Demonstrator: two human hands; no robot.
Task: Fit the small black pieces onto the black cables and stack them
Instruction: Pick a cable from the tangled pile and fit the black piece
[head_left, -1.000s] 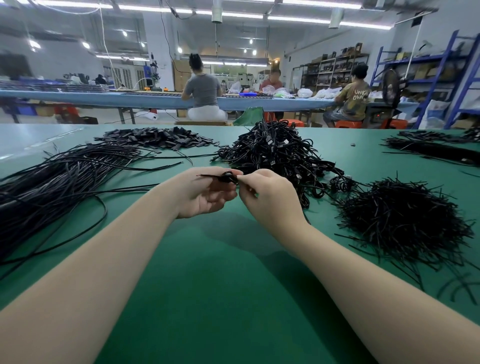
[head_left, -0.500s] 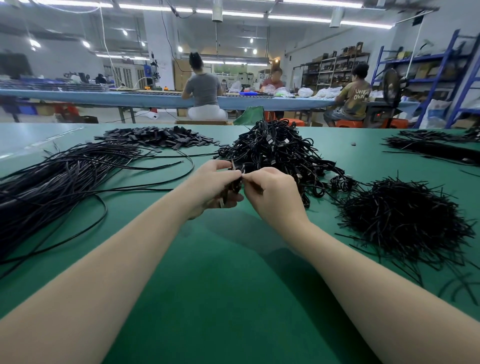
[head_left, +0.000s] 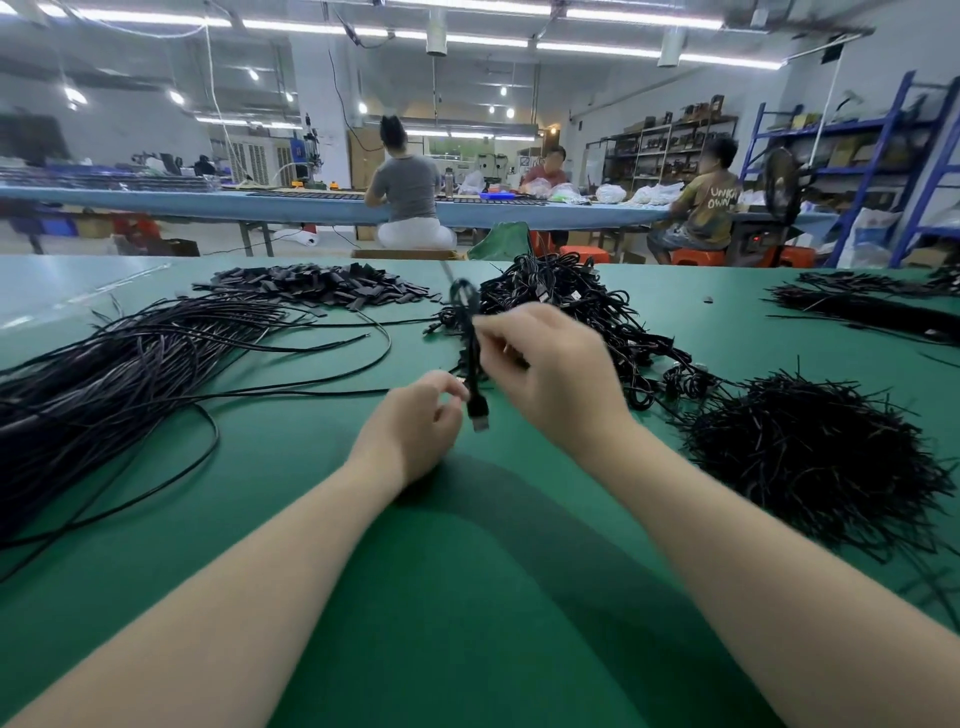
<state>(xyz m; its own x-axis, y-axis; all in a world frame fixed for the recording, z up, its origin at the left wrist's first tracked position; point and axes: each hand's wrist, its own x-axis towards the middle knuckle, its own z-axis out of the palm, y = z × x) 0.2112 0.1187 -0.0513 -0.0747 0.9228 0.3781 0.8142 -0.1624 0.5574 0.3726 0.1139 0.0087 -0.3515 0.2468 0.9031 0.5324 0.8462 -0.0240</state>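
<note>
Right hand (head_left: 550, 379) raised above the table (head_left: 467, 597), fingers curled, pinching a folded black cable (head_left: 470, 358) near its middle. Cable hangs roughly upright, loop at top, connector end (head_left: 479, 413) dangling at the bottom. Left hand (head_left: 415, 431) sits lower, just beside the connector end, fingers loosely curled; fingertips look right next to the cable, but blur hides whether they actually touch or pinch it, so cannot tell.

Risks, as a judgement: grip is a light pinch on a slick thin cable, so it may slide out or unfold if the left hand tugs. Dangling end could swing and miss the left fingers. If a small piece is already on the cable it could slip off the free end; whether one is fitted can't be seen. Held cable sits in front of the tangled pile of cables (head_left: 561, 306), so the loop may snag there.

Cable looks thin, matte black, doubled over, with a thicker rectangular plug tip, motion-blurred.

Outward: bundle of long loose cables (head_left: 130, 364) on the left, heap of flat small black pieces (head_left: 311, 286) behind it, bristly heap of short black strips (head_left: 810, 452) on the right, another dark bundle (head_left: 862, 301) far right. People sit at a long table (head_left: 208, 202) behind.
</note>
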